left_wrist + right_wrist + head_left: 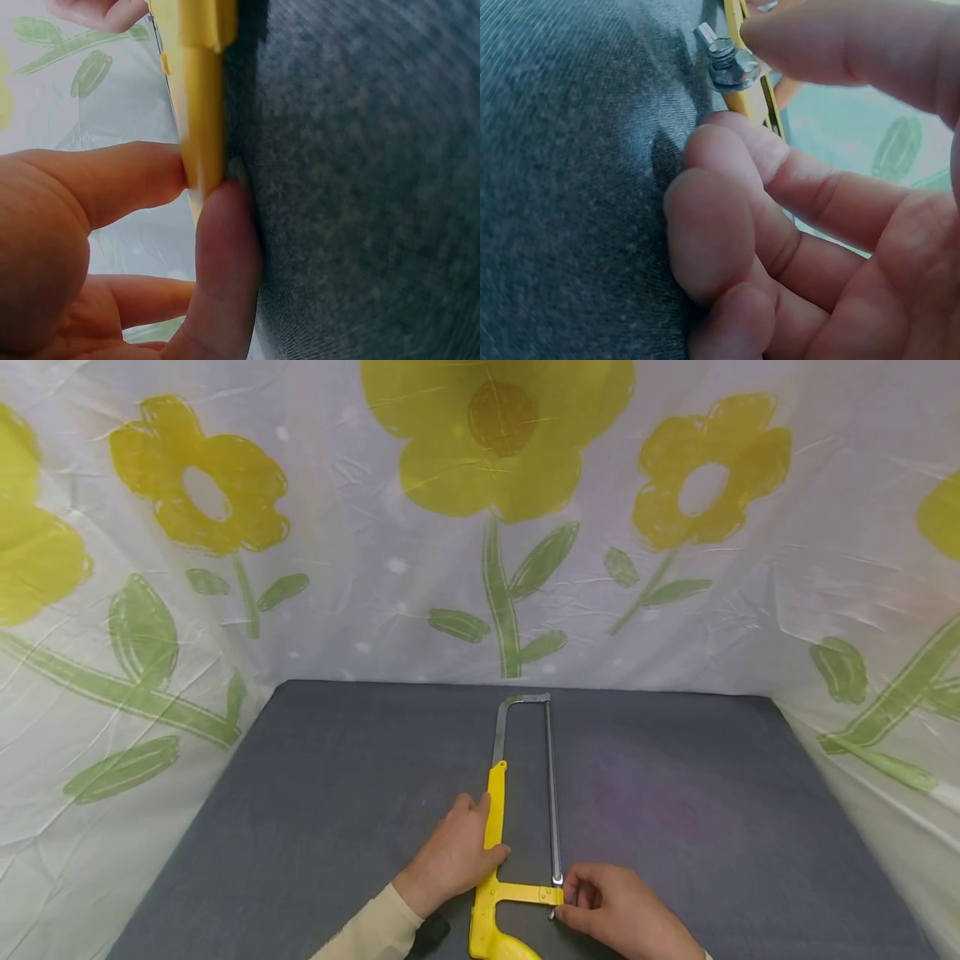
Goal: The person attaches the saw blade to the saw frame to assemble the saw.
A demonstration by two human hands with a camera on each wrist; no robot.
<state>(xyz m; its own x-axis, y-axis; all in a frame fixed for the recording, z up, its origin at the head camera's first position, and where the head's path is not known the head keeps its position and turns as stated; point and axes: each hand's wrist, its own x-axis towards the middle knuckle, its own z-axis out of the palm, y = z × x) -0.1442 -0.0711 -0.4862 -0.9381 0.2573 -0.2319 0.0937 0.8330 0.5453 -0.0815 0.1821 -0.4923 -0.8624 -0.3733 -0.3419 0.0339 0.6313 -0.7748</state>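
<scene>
A hacksaw [495,802] lies on the dark grey table, its yellow handle [510,946] toward me and the bare metal bow [501,727] pointing away. Its narrow blade [553,802] runs along the right side. My left hand [453,856] pinches the yellow frame between thumb and fingers, also close up in the left wrist view. The right hand [618,906] grips the near blade end of the frame with thumb and curled index finger. Between these fingertips, in the right wrist view, a metal nut on a threaded bolt [733,69] sticks out from the yellow frame.
Grey cloth covers the table [337,777]. Around its back and sides hangs a white curtain [330,527] printed with yellow flowers and green leaves. A small black object [430,935] shows beside my left sleeve [378,927].
</scene>
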